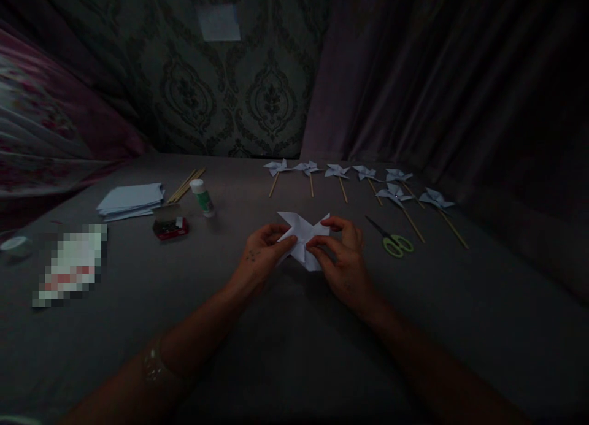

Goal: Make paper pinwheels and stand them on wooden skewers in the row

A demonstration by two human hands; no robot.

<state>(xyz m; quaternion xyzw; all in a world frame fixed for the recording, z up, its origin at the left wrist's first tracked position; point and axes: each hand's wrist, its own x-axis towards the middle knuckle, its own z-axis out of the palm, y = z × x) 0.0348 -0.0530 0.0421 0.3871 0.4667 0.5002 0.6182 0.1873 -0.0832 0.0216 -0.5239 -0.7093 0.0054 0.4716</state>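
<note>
A white paper pinwheel (301,232) with no stick in sight is held up above the table between my two hands. My left hand (262,250) grips its left side, thumb on the front and fingers behind the paper. My right hand (345,256) pinches near the centre with thumb and index finger, while its other fingers touch the right blade. Whether a small pin sits in that pinch is hidden. Right of my right hand lie scissors (393,242) with green handles, blades pointing away to the left.
Several finished pinwheels (338,171) on sticks lie along the back and right. At left are a paper stack (131,199), wooden sticks (184,186), an upright glue stick (202,198), a small open red box (171,227), a blurred packet (71,265) and a white round container (16,247).
</note>
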